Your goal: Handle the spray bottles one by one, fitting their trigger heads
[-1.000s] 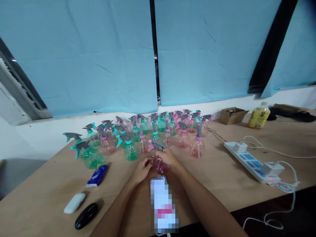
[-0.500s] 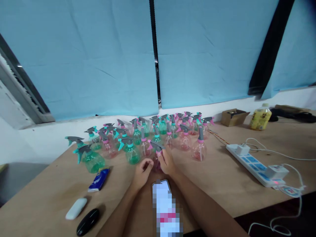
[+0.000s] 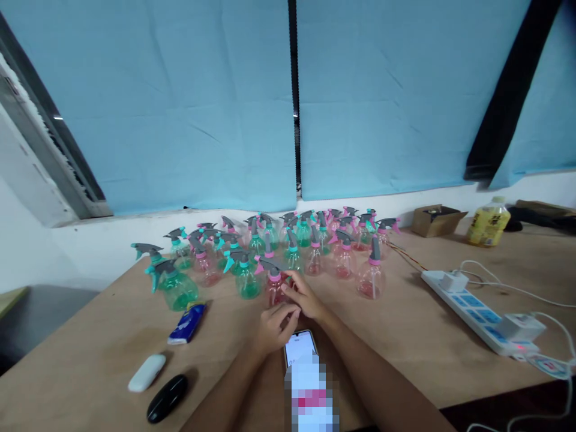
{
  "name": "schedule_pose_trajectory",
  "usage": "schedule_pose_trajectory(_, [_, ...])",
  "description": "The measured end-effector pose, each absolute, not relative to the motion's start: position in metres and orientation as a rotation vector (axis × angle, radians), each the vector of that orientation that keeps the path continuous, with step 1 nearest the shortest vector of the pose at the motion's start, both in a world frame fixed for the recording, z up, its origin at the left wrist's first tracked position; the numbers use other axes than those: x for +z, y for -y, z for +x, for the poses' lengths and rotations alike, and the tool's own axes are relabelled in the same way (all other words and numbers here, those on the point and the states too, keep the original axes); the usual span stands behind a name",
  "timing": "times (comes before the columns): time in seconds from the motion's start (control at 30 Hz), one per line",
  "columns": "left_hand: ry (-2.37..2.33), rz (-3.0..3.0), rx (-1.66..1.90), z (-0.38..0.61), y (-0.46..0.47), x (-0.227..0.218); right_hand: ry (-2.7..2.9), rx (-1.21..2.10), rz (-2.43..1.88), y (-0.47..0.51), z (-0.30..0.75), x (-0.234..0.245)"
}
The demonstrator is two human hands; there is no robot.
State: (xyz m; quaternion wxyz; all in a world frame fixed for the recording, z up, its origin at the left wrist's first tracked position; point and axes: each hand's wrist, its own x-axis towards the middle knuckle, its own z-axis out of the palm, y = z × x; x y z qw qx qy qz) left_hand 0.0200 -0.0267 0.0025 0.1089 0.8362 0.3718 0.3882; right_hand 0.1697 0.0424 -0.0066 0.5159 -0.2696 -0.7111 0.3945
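Observation:
A clear pink-tinted spray bottle [image 3: 274,291] with a grey and pink trigger head stands upright in front of the rows. My right hand [image 3: 306,297] is on its right side, the thumb in front and fingers reaching round behind. Just below it, my left hand [image 3: 275,329] is curled close to my right fingers; what its fingers hold, if anything, is hidden. A lit phone [image 3: 300,343], partly pixelated, lies under my wrists. To the left of the held bottle stands a green spray bottle [image 3: 248,282], its turquoise trigger pointing left.
Several more green and pink spray bottles [image 3: 344,261] fill the table toward the wall. At left lie a blue packet [image 3: 187,324], a white case [image 3: 147,372] and a black case [image 3: 167,398]. On the right are a power strip [image 3: 472,318], cardboard box [image 3: 434,222] and yellow drink bottle [image 3: 489,223].
The pink spray bottle has shifted left relative to the phone, with my right hand at its side. My left hand has moved down and right, away from the bottle. The view has shifted slightly.

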Motion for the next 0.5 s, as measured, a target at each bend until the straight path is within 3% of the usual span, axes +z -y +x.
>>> schedule_pose_trajectory(0.5, [-1.124, 2.325, 1.193, 0.032, 0.037, 0.013, 1.440, 1.917, -0.364, -0.028, 0.151, -0.002])
